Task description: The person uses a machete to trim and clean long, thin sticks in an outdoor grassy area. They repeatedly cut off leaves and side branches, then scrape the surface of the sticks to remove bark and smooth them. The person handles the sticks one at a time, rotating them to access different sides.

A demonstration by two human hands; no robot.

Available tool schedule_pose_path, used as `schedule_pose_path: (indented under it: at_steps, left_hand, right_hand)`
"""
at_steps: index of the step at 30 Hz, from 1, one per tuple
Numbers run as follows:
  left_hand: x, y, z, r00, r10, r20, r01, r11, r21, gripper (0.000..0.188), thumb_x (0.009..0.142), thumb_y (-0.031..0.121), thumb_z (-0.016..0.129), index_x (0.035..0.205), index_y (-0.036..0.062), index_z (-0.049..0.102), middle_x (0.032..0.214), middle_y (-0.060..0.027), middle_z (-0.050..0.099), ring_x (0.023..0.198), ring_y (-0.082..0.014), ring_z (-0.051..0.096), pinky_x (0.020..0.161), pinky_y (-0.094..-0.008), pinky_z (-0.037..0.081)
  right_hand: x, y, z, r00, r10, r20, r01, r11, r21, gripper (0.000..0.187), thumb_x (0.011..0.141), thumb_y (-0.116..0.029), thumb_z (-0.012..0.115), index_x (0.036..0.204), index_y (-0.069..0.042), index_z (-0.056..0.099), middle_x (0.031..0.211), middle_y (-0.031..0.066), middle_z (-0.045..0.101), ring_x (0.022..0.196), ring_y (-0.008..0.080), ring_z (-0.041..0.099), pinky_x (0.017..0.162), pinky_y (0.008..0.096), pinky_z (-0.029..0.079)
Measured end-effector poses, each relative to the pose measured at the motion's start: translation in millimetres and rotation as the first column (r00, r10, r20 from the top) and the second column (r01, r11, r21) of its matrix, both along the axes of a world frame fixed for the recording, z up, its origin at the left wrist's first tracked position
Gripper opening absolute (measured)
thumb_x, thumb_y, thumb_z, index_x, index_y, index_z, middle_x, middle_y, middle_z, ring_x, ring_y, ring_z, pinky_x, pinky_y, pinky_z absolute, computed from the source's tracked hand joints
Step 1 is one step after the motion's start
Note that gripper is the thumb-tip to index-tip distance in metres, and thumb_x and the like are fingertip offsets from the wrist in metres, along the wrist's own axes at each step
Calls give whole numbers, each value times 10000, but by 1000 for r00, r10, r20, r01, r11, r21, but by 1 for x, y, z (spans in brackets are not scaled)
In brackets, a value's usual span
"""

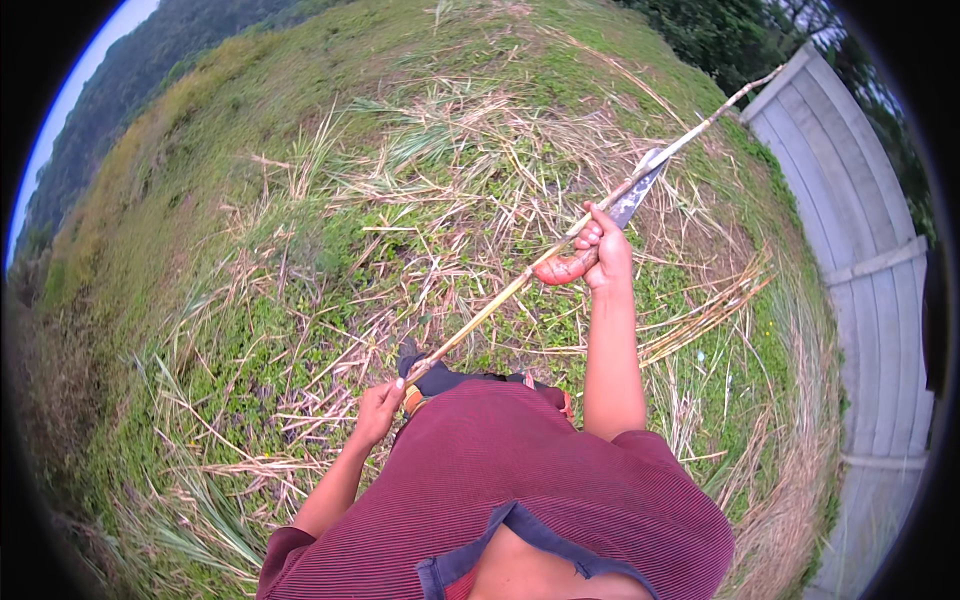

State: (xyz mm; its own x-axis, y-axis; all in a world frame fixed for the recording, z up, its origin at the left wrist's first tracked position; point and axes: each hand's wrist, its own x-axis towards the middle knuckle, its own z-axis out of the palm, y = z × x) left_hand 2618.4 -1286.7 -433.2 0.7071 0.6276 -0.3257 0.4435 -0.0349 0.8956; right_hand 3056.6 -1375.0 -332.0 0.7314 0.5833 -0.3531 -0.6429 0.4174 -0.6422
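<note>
"What could go wrong here?"

"The blade, I'd say. The right hand (602, 250) is closed round the red handle (565, 268) of a machete (637, 193), ahead and to the right of the maroon shirt (560, 480), and its fingertips reach up to the stalk (480, 316) too. One grip doing two jobs could let either roll. If the blade skidded along the stalk toward the shirt, the left hand would be in line with it."

"And how is that one set?"

"The left hand (379, 408) pinches the stalk's near end, just beside the shirt's left front, thumb laid against it. A loose pinch there might let the stalk twist; I can't tell how firm it is."

"Which way does the stalk point?"

"It's in front of the shirt, in both hands. Its long axis slants from near left of the shirt to far ahead and right, the thinner tip outward. The machete lies nearly along that line, blade away from the shirt. I can't make out which edge is sharp."

"Anything for the tip to snag?"

"It seems to overlap the grey wall (850, 170), ahead and right of the shirt; whether they touch, I can't say."
</note>
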Motion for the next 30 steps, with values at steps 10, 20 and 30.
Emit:
schedule_pose_path:
  at_steps: [10, 20, 30]
  left_hand:
    - [141, -4, 5, 993, -88, -80, 52, 924, -378, 264, 936, 264, 659, 817, 29, 654, 682, 69, 552, 613, -13, 449, 529, -234, 354]
    - [433, 134, -75, 966, -171, -192, 240, 871, 430, 453, 890, 358, 675, 637, 26, 499, 519, -50, 455, 482, -128, 387, 472, -347, 343]
    - [678, 130, -78, 918, -293, -266, 368, 880, 301, 289, 886, 273, 680, 804, 2, 624, 564, 7, 484, 483, -98, 382, 456, -323, 300]
  right_hand:
    - [67, -47, -47, 984, -165, -70, 150, 972, -179, 241, 924, -143, 626, 1125, -10, 623, 614, -60, 408, 506, 51, 394, 448, 223, 346]
    - [136, -141, -214, 868, -491, -79, 366, 738, -567, 118, 885, -104, 638, 975, -27, 648, 614, -13, 509, 451, 87, 453, 391, 258, 372]
    - [-71, -284, -316, 204, -958, -200, 235, 247, -940, 99, 825, -65, 613, 772, -13, 547, 530, 69, 493, 417, 176, 476, 373, 318, 371]
